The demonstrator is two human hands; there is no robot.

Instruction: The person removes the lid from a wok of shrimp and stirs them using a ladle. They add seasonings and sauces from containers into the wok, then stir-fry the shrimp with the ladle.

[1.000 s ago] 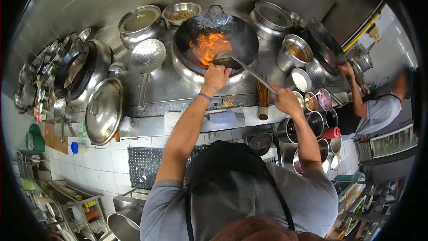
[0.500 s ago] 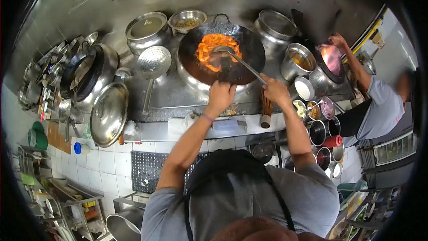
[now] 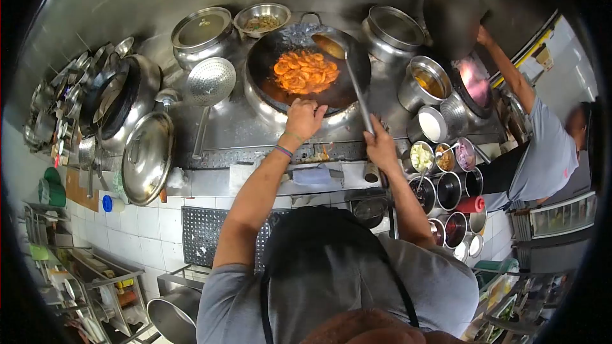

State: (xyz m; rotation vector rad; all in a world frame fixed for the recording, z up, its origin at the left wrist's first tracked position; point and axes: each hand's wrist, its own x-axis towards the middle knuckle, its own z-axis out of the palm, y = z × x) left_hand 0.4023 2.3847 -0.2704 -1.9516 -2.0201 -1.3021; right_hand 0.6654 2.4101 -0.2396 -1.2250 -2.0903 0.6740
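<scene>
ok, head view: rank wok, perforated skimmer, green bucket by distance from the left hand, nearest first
1. Wok: the left hand rests on its near rim, orange food just beyond.
2. Perforated skimmer: left of the wok, leaning on the stove top.
3. Green bucket: far left, low by the tiled wall.

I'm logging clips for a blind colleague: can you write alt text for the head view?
A person at a steel kitchen range grips the near rim of a black wok of orange food with the left hand, while the right hand holds a long ladle with its bowl above the wok's far side. A co-worker lifts another wok at right.
</scene>
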